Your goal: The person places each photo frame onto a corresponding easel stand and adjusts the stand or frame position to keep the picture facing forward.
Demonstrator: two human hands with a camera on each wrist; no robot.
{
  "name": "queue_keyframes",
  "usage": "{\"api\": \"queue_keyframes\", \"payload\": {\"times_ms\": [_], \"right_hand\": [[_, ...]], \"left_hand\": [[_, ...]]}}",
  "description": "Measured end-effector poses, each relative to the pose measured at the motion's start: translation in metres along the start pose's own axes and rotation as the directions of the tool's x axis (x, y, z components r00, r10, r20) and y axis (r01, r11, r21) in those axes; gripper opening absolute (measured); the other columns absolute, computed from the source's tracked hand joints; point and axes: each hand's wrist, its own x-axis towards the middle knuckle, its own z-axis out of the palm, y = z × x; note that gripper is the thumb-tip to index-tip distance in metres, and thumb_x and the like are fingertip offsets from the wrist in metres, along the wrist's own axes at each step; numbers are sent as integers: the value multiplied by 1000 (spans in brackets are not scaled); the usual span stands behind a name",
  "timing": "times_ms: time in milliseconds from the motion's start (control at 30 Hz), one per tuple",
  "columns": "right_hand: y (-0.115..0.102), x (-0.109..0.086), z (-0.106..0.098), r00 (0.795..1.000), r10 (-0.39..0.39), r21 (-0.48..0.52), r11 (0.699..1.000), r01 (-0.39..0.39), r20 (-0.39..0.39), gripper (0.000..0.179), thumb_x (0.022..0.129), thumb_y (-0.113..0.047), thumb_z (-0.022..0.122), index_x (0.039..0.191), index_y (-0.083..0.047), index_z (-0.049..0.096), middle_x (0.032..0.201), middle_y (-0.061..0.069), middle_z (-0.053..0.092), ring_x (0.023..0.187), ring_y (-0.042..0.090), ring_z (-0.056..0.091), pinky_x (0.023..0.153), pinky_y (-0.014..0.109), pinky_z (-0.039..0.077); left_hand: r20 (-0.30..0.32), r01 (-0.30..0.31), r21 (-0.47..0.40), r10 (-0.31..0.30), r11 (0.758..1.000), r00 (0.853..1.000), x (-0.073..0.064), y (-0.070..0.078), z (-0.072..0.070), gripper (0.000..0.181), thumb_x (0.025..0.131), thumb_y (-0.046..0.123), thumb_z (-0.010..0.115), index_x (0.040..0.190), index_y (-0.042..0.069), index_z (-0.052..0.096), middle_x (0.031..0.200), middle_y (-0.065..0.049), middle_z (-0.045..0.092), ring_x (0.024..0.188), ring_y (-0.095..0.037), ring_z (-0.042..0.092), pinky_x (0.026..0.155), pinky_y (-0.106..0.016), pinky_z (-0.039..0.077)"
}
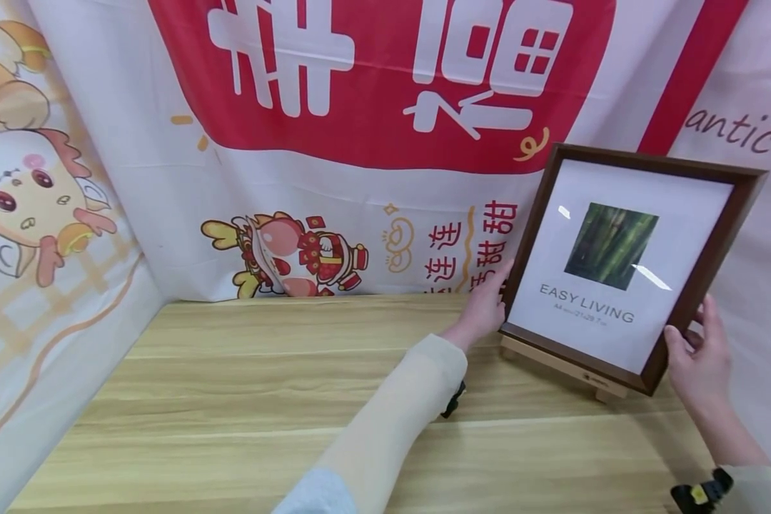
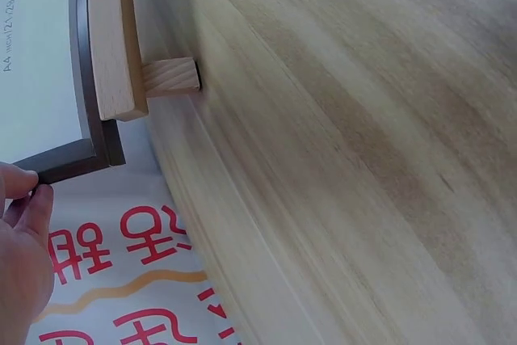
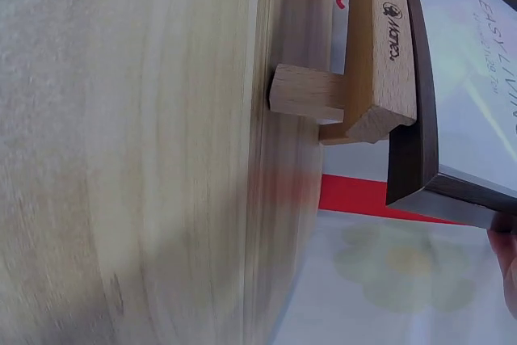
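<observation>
A dark brown picture frame leans back on a small light-wood easel at the right of the table. Its white insert reads "EASY LIVING" below a green picture. My left hand holds the frame's left edge, and thumb and finger pinch that rim in the left wrist view. On the opposite edge, near the lower right corner, my right hand grips with its thumb in front and fingers reaching behind. The right wrist view has the easel's ledge under the frame's bottom rim, while most of the right hand lies outside that picture.
The table has a light wood-grain top. Behind it hangs a white cloth with a red panel, large characters and a cartoon figure. More printed cloth covers the left side, and a pale lettered cloth stands close on the right.
</observation>
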Motion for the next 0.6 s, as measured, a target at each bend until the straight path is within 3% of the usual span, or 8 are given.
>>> {"api": "queue_keyframes", "payload": {"times_ms": [367,467,600], "right_hand": [[2,4,0,998,31,32,999,-32,53,69,97,-2,48,155,-29,23,129,2,43,95,-7,50,79,1,42],[3,3,-3,994,64,27,997,-67,90,68,99,-8,48,156,-29,19,133,8,40,99,-5,48,79,1,41],[4,-7,-8,979,170,46,983,-177,115,70,99,-15,50,157,-25,11,140,9,35,111,3,46,82,2,40]], "left_hand": [[32,38,-40,-36,998,999,0,2,-3,91,88,-6,63,157,24,13,151,0,40,127,-19,49,103,-25,41],[39,34,-107,-30,994,999,-2,-1,-3,90,88,-6,63,157,22,13,151,-3,39,126,-21,50,94,-24,49],[45,50,-245,-40,968,998,-10,-11,2,91,87,-7,65,157,21,14,149,-11,41,125,-26,51,89,-27,52]]}}
